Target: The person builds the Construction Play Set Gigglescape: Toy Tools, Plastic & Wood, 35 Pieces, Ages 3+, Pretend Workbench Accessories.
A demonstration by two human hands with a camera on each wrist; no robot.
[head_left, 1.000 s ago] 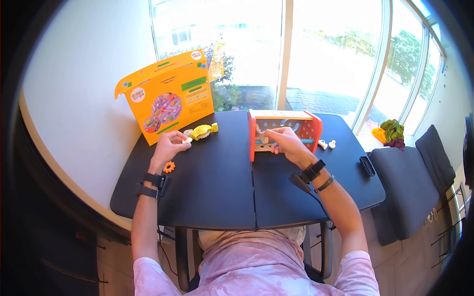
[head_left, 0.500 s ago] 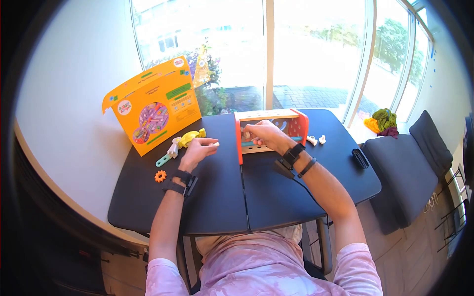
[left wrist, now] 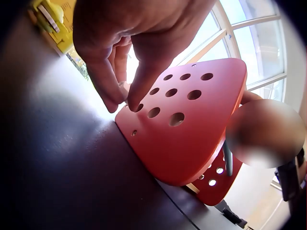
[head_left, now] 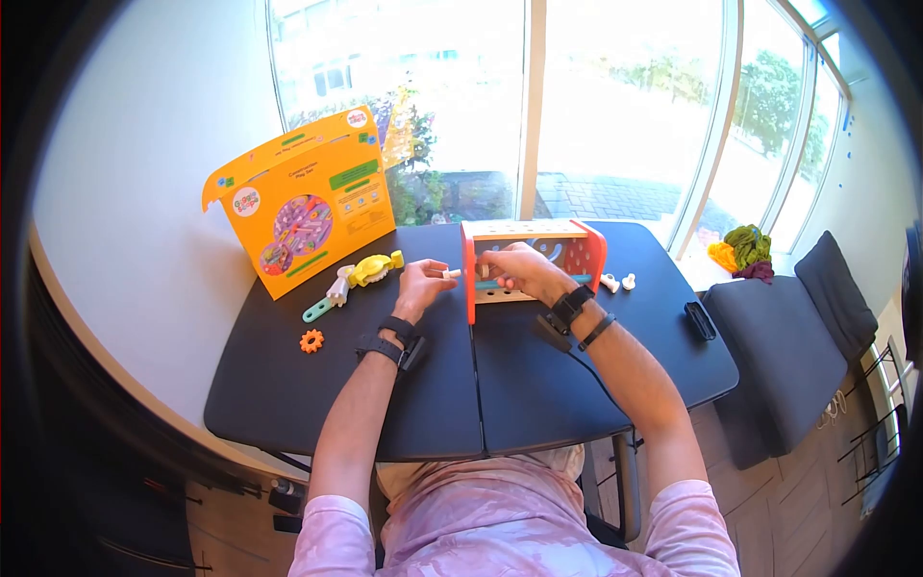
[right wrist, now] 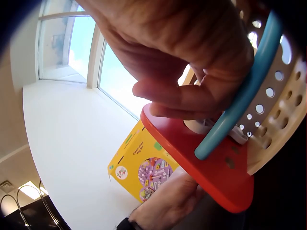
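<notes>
My left hand (head_left: 426, 287), thumb and fingers nearly closed, pinches a small white peg-like piece (head_left: 452, 274) just outside the holed red end panel (left wrist: 192, 143) of a box-shaped toolbox of pale wood and red boards (head_left: 529, 228), which stands on the black counter (head_left: 413, 423). My right hand (head_left: 524, 269) reaches into its open front, fingers curled around a small pale piece (head_left: 485, 271) near that panel's inner face; how firmly, I cannot tell. A blue rod (right wrist: 240, 96) runs inside the toolbox. Two white bolt-like pieces (head_left: 611, 283) lie to its right. To my left, a yellow cardboard box with printed pictures (head_left: 351, 231) stands upright, its inside hidden from me, behind a yellow plastic toy piece (head_left: 370, 270) and an orange gear (head_left: 311, 341).
</notes>
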